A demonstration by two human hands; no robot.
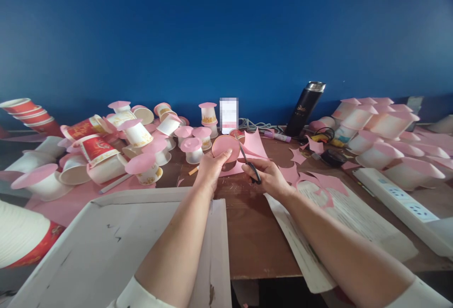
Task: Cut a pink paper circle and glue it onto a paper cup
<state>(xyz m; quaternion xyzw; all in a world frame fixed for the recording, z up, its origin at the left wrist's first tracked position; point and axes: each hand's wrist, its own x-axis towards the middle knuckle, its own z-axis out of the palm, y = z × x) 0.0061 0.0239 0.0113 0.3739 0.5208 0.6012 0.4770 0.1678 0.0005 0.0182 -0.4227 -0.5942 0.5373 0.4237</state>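
Observation:
My left hand [211, 169] is closed on a round piece of pink paper [225, 149], thumb on its face, held up over the brown table. A bit of red and gold shows just behind the disc; whether a paper cup is attached there is hidden. In my right hand [274, 179] are scissors [256, 175] with black handles, fingers around the loops. The blades point up and away, beside the disc's right edge. Just behind the scissors lies a pink paper offcut [255, 145] with curved cut edges. More pink scraps [327, 183] are scattered right of my right hand.
Several paper cups with pink discs [136, 133] crowd the left; more [385, 119] fill the right. A phone [229, 117] and black flask [306, 109] stand by the blue wall. A power strip [396, 199], printed sheet [357, 220], glue stick [278, 137] and white board [116, 237] lie around.

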